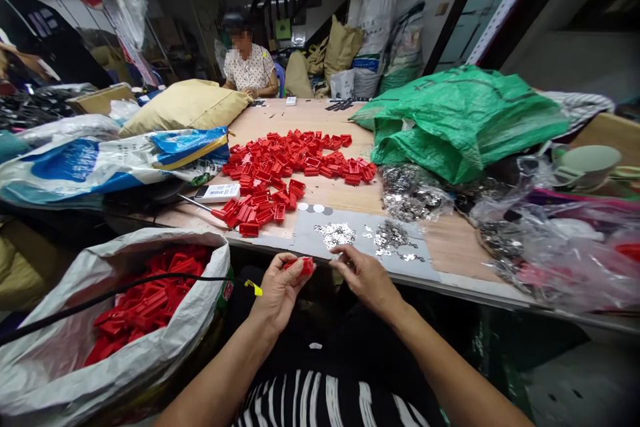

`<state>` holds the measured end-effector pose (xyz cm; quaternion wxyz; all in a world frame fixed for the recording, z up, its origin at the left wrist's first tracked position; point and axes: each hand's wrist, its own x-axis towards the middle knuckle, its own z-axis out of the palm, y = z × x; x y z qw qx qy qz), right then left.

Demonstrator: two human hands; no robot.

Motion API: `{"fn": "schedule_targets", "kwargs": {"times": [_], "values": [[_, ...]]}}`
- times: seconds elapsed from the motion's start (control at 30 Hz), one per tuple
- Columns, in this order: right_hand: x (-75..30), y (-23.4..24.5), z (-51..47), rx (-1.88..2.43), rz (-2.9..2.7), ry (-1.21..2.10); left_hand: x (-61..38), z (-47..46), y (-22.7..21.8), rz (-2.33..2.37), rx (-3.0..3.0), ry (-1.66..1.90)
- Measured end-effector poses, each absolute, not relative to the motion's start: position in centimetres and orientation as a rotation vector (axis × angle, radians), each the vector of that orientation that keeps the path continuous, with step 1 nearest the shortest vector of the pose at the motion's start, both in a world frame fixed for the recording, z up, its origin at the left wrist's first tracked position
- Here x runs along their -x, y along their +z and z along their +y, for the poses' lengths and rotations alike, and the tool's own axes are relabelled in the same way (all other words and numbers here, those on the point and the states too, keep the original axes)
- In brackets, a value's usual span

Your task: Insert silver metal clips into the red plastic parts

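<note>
My left hand [281,283] is closed around a small red plastic case [306,267] just in front of the table's near edge. To its right, my right hand [361,273] hovers at the edge with thumb and fingertips close together; whatever is between them is too small to make out. Beyond it, small shiny metal pieces [338,235] lie on a grey mat [305,243], with a darker heap of metal pieces [393,233] beside them. A broad pile of red plastic cases [290,160] covers the middle of the table.
An open white sack [200,337] of red cases stands at my left, a black cord [125,285] crossing it. Green sacking [460,120] and a bag of metal pieces [413,190] sit at right. A person [250,70] sits across the table.
</note>
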<state>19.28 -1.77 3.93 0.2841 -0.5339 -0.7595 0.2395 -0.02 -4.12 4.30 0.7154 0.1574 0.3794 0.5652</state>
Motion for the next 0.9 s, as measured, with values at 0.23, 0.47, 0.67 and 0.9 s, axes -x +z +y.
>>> {"fn": "schedule_targets", "kwargs": {"times": [0.23,0.47,0.67,0.9], "values": [[-23.8,4.2,1.6,1.88,-2.138,0.165,0.7,-3.7,4.0,0.875,-0.378,1.236],[-22.2,4.6,3.1,2.057,-2.173,0.114,0.7,-3.7,3.6,0.882,-0.466,1.213],[-22.1,4.3,4.2,2.051,-2.16,0.202,0.9,-3.8,3.6,0.89,-0.522,1.236],[-22.4,4.6,4.5,2.013,-2.079,0.286,0.8,-3.7,3.7,0.834,-0.523,1.214]]}}
